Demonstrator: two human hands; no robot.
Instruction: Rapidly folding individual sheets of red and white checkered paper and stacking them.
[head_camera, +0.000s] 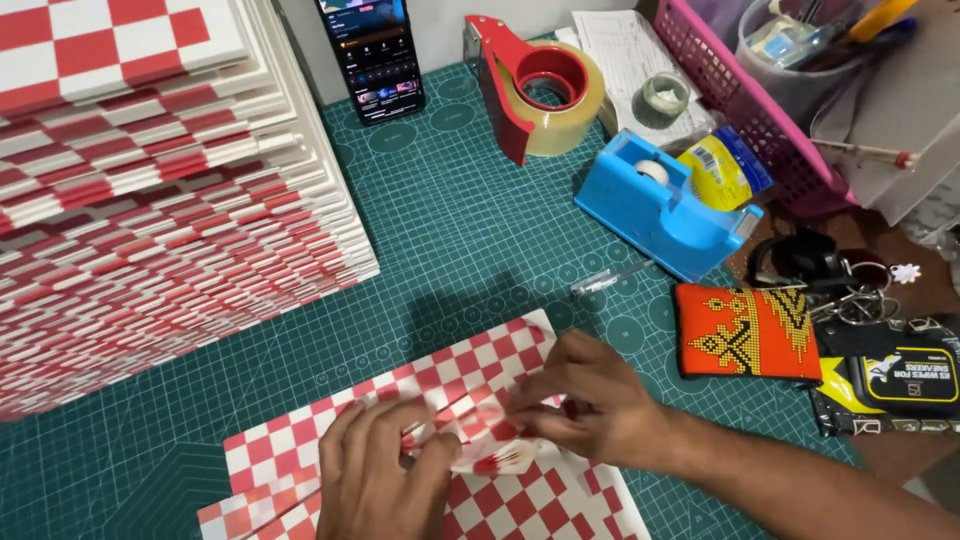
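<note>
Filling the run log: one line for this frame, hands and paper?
left hand: pressing checkered paper | right hand: pinching its fold | surface: green cutting mat | nearby: stack of folded checkered sheets, blue tape dispenser

Open green cutting mat stretches clear from the blue tape dispenser leftward to a tall stack of red-and-white checkered sheets, which walls off that side. A pen lies just left of the dispenser's base. Behind it stands a red packing-tape gun; to its right, a pink basket; below it, an orange beaded pouch.
</note>
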